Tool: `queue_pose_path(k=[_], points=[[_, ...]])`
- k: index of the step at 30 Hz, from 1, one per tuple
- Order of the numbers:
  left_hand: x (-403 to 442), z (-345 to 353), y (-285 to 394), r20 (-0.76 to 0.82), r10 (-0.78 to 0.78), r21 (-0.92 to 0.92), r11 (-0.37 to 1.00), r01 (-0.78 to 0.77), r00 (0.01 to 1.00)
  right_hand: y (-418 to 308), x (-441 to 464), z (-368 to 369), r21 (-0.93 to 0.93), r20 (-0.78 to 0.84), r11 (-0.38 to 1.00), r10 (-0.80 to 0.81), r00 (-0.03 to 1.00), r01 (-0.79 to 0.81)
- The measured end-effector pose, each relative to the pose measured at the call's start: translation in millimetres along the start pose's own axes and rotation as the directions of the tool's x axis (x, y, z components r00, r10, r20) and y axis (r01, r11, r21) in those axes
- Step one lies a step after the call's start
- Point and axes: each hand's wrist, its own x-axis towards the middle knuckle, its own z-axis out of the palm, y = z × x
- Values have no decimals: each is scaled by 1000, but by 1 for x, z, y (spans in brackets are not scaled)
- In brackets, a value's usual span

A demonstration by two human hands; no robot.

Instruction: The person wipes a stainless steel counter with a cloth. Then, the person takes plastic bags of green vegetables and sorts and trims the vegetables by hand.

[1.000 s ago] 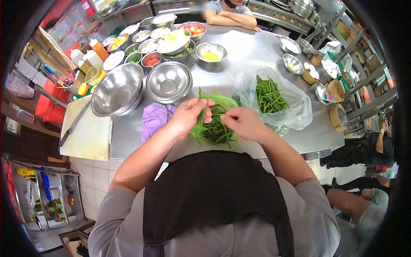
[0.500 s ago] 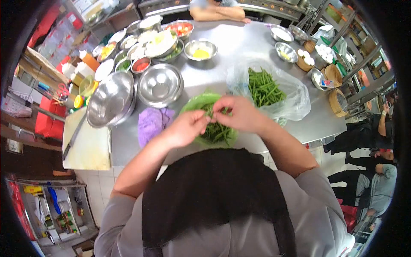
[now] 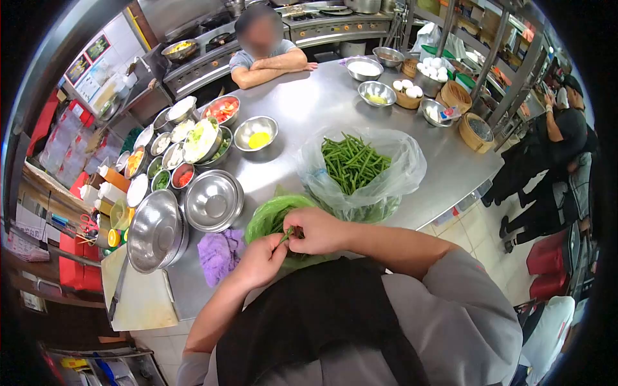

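Note:
My left hand (image 3: 261, 260) and my right hand (image 3: 317, 230) meet above a green plastic bag (image 3: 259, 219). Fingers of both are pinched on a short piece of green bean (image 3: 287, 235). Part of the bag's inside is covered by my hands, though some green pieces show. Just beyond my right hand, a clear plastic bag (image 3: 405, 168) stands with its mouth spread around a heap of long green beans (image 3: 353, 161). A crumpled purple cloth (image 3: 219, 256) lies to the left of my left hand.
Steel bowls (image 3: 214, 201) and a large perforated bowl (image 3: 154, 230) stand at left. A knife (image 3: 118, 286) rests on a cutting board (image 3: 145, 299). Across the steel table (image 3: 302, 100) a person (image 3: 273, 64) leans on folded arms. Eggs (image 3: 407, 88) sit at the far right.
The view has tilted up and turned, so everything sits differently in it. My hands stay together over the green bag, and the green bean piece between them now shows more plainly.

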Motion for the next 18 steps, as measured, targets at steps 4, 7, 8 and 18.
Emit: queue_pose_path(k=[4,7,8,18], points=[[-4,3,-7,40,-41,-12,999,41,998,-1,-4,11,275,-3,939,218,976,-209],[-5,1,2,27,-52,42,998,51,998,13,-5,26,375,-15,884,307,952,-279],[-6,2,5,25,-50,53,997,48,998,18,-4,28,506,25,798,364,931,-326],[-14,0,3,132,-226,271,945,184,965,15,-8,1,189,-92,976,130,987,-111]])
